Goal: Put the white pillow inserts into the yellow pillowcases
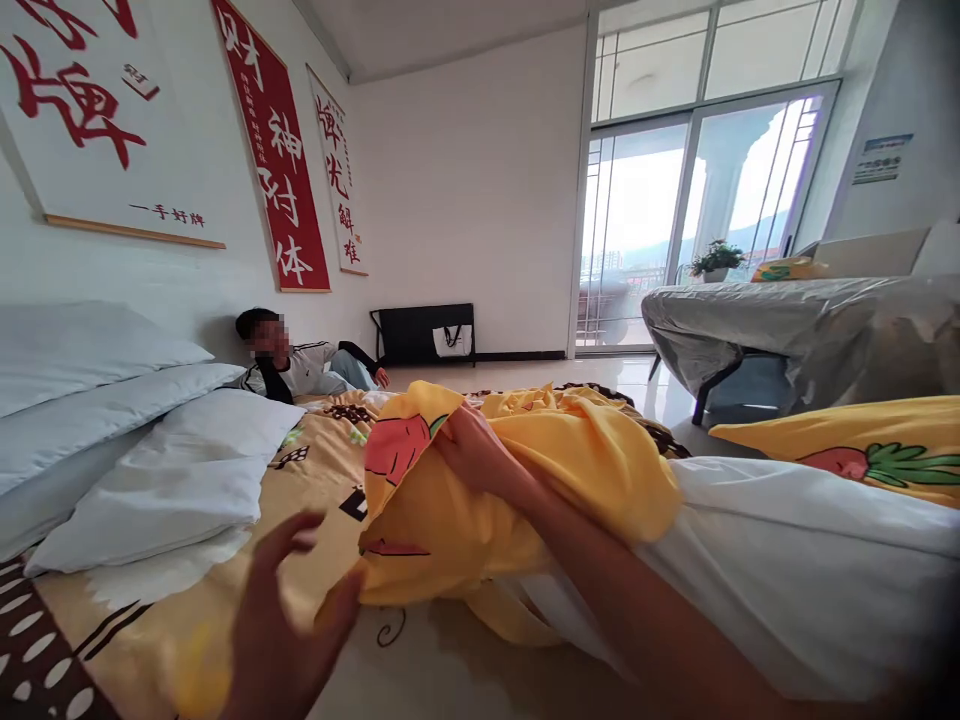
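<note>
Right hand (480, 455) is reaching in from lower right of frame, arm lying across a white quilt (810, 570). Its fingers (456, 432) are curling shut on the edge of a yellow cover (570, 470) w/ carrot print, pinching a fold at frame centre; thumb side is tucked under the cloth, so how tight the grip is can't be told exactly. The cover is bunching up around and behind the hand, draping over the quilt's end and trailing down toward the bed (315, 470).

Left hand (281, 625) is hovering at bottom centre-left, blurred, fingers spread wide open, holding nothing. Its thumb tip is sitting just beside the cover's lower hem, touching or nearly so; can't tell which. Rest of the fingers are apart from the cloth, pointing toward upper left.

White pillows (150, 470) are stacking at left of frame on the patterned bed sheet. Another person (300, 365) is lying at the bed's far side, mid-left, below red wall banners (274, 150). At right, a plastic-covered sofa (787, 320) is standing near the glass doors (675, 200).
</note>
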